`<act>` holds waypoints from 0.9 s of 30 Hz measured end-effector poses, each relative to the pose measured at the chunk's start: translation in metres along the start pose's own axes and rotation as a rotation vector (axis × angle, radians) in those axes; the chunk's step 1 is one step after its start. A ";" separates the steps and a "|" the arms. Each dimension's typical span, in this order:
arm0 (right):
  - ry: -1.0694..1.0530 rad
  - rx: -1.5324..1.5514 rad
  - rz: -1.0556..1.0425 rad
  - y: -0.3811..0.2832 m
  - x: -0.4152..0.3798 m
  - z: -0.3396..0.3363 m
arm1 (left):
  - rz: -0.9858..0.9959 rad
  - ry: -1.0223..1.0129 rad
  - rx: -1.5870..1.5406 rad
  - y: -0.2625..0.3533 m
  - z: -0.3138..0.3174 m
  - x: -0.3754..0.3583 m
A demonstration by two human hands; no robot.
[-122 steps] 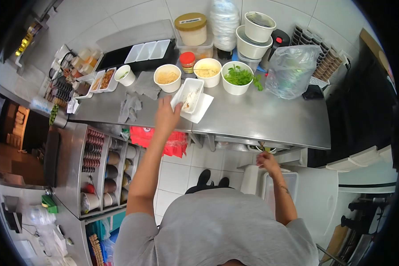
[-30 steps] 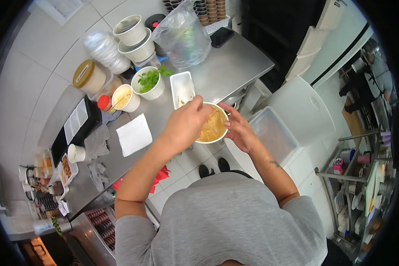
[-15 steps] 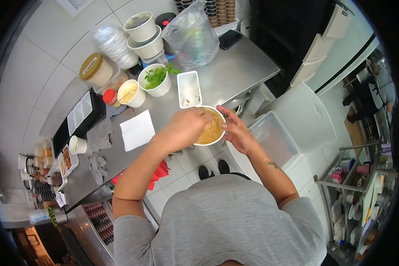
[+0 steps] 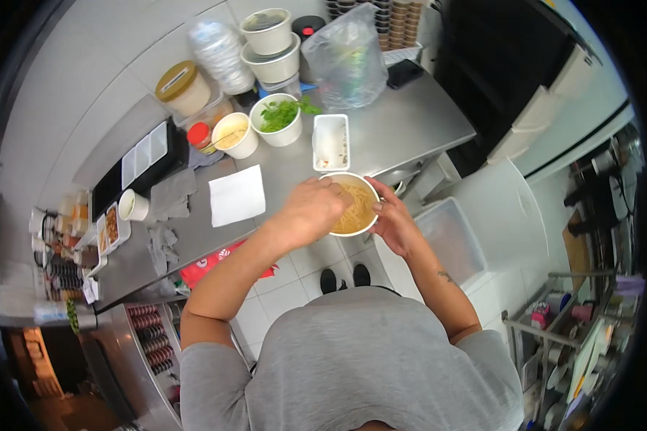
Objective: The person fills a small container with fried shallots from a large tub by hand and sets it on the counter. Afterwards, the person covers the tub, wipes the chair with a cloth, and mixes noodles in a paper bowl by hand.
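Note:
A white round bowl [image 4: 361,231] with a yellowish, noodle-like food [image 4: 358,208] in broth is held at the counter's front edge. My right hand [image 4: 395,221] grips its right side, thumb near the rim. My left hand [image 4: 313,208] reaches over the left rim, its fingers curled together down at the food. What those fingertips pinch, if anything, is hidden. Just beyond the bowl lies a white rectangular tray [image 4: 331,136] with some brown crumbs. Further left stand a tub of green leaves [image 4: 279,116] and a tub of pale yellow food [image 4: 234,135] with a utensil in it.
A white paper sheet [image 4: 237,196] and grey cloths [image 4: 172,195] lie on the steel counter [image 4: 399,118]. Stacked lidded tubs [image 4: 269,57], a red-lidded jar [image 4: 201,136] and a plastic bag [image 4: 349,61] stand at the back. A clear bin [image 4: 449,237] is below right.
The view has shifted, so the counter items appear further right. My left hand still has its fingers in the bowl, and my right hand keeps hold of the bowl's side.

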State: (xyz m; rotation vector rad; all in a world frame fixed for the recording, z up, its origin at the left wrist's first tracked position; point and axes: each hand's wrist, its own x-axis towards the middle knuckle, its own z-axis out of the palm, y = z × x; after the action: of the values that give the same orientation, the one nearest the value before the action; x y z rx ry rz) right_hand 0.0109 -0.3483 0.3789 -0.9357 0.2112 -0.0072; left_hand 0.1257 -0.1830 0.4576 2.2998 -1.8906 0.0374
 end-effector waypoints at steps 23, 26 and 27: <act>-0.323 -0.156 0.302 0.074 0.086 0.083 | -0.789 0.427 -0.040 0.011 0.024 -0.111; -0.339 -0.141 0.306 0.087 0.096 0.091 | -0.873 0.449 0.023 0.011 0.033 -0.121; -0.343 -0.155 0.288 0.094 0.102 0.089 | -0.862 0.518 0.121 0.013 0.036 -0.122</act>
State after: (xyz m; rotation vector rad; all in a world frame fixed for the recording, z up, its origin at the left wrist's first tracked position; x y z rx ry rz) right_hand 0.1189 -0.2315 0.3367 -1.0369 0.0261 0.4382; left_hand 0.0858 -0.0722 0.4087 2.6319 -0.6033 0.5761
